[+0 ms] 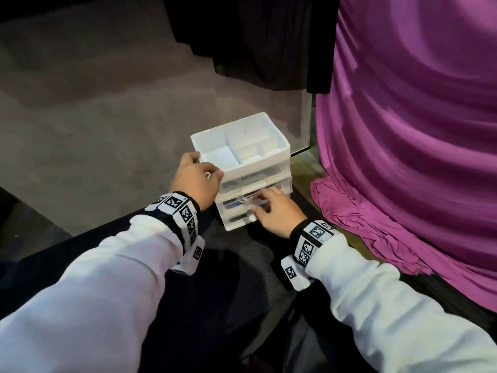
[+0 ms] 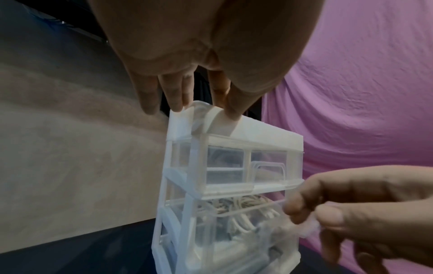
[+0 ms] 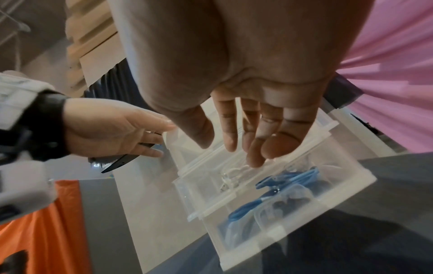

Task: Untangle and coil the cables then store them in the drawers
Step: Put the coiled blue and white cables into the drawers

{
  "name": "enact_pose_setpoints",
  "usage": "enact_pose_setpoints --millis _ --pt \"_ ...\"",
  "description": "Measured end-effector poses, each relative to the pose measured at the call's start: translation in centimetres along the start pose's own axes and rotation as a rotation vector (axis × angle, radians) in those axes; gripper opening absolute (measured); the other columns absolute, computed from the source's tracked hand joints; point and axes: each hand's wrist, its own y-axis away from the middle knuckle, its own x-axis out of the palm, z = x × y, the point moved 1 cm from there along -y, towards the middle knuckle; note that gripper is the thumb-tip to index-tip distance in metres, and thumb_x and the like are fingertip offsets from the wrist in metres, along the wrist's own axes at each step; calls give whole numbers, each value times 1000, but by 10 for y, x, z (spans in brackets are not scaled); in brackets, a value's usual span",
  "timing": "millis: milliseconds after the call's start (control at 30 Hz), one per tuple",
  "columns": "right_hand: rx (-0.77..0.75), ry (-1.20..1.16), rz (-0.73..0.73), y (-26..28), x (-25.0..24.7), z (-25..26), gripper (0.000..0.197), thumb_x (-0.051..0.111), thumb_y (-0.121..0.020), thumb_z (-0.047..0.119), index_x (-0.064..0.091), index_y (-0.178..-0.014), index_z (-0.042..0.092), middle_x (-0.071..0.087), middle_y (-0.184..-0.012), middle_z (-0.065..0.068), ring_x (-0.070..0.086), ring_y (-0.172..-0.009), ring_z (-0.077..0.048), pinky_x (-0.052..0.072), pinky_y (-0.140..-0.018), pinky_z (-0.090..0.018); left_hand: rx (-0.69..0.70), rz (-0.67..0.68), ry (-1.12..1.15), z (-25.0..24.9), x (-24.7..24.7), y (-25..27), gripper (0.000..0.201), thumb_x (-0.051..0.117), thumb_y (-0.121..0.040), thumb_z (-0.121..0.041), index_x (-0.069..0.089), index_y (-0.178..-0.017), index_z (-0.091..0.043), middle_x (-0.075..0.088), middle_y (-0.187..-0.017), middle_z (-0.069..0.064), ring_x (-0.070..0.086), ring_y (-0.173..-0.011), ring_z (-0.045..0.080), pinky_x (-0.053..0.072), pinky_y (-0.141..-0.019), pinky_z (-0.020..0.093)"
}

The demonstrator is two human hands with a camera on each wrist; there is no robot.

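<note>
A small drawer unit (image 1: 255,173) of white and clear plastic stands at the grey table's front edge, with an open compartment tray on top. My left hand (image 1: 196,179) holds its top left corner, thumb on the front and fingers on the side (image 2: 178,89). My right hand (image 1: 274,211) is at the middle drawer (image 1: 236,205), which is pulled out a little. Its thumb and forefinger (image 2: 300,205) pinch the drawer's clear front. A coiled white cable (image 2: 236,204) lies in that drawer. A blue cable (image 3: 288,178) lies in the drawer below.
A purple cloth (image 1: 403,157) hangs close on the right of the unit. Black fabric (image 1: 255,36) hangs behind it. The grey tabletop (image 1: 94,130) stretches left. Something orange (image 3: 58,222) is low down on the left in the right wrist view.
</note>
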Motion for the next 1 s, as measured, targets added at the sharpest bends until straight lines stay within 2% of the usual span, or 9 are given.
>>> enact_pose_setpoints --millis 167,267,333,433,633,733,833,933,1000 --pt "19 -34 -55 -10 6 2 30 64 -96 33 63 -122 18 57 -122 0 60 -103 -19 41 -82 -24 1 -21 8 4 -1 -2 22 65 -95 -42 78 -103 -26 39 -151 -3 51 -128 16 33 -100 23" --pt "117 -314 -51 -8 15 9 34 65 -96 33 61 -129 25 65 -94 1 63 -84 -14 47 -77 -26 7 -47 32 8 2 -2 19 66 -93 -44 79 -98 -31 42 -148 -4 50 -129 21 41 -109 34" --pt "177 -480 22 -10 23 16 38 67 -97 32 58 -133 27 60 -79 -1 60 -70 -14 47 -64 -22 11 -57 44 8 4 -2 18 66 -92 -44 79 -96 -32 43 -147 -4 51 -129 22 42 -111 39" --pt "243 -646 84 -11 25 24 31 67 -97 30 56 -126 27 68 -84 -6 58 -64 -19 39 -45 -21 18 -60 48 9 4 0 17 66 -92 -45 78 -94 -34 43 -148 -3 52 -128 21 40 -113 43" --pt "253 -676 52 32 8 24 18 66 -99 25 61 -114 16 70 -82 -5 55 -57 -12 38 -43 -13 19 -30 56 3 4 2 10 63 -94 -40 68 -86 -39 35 -153 -2 50 -129 15 32 -118 48" --pt "258 -698 55 58 2 20 15 64 -100 23 62 -111 13 71 -81 -6 54 -56 -11 37 -44 -12 18 -17 87 5 7 4 19 61 -95 -38 71 -111 -35 32 -158 0 51 -132 20 32 -118 49" --pt "262 -677 66 73 -1 16 14 63 -101 21 62 -112 13 71 -82 -8 54 -56 -11 37 -45 -12 50 -50 143 11 5 15 48 59 -97 -36 52 -145 -33 27 -164 -1 41 -144 22 28 -121 51" --pt "251 -644 65 77 -1 14 13 63 -101 20 62 -113 16 70 -78 -5 53 -56 -12 36 -45 -11 111 -113 191 27 -9 40 49 56 -99 -37 47 -147 -32 29 -163 0 36 -147 22 27 -122 50" --pt "252 -653 53 78 1 17 10 62 -101 18 61 -110 14 68 -77 -6 51 -53 -12 36 -43 -10 153 -148 228 51 -21 69 44 57 -100 -34 53 -143 -29 42 -154 -3 43 -141 17 32 -120 38"
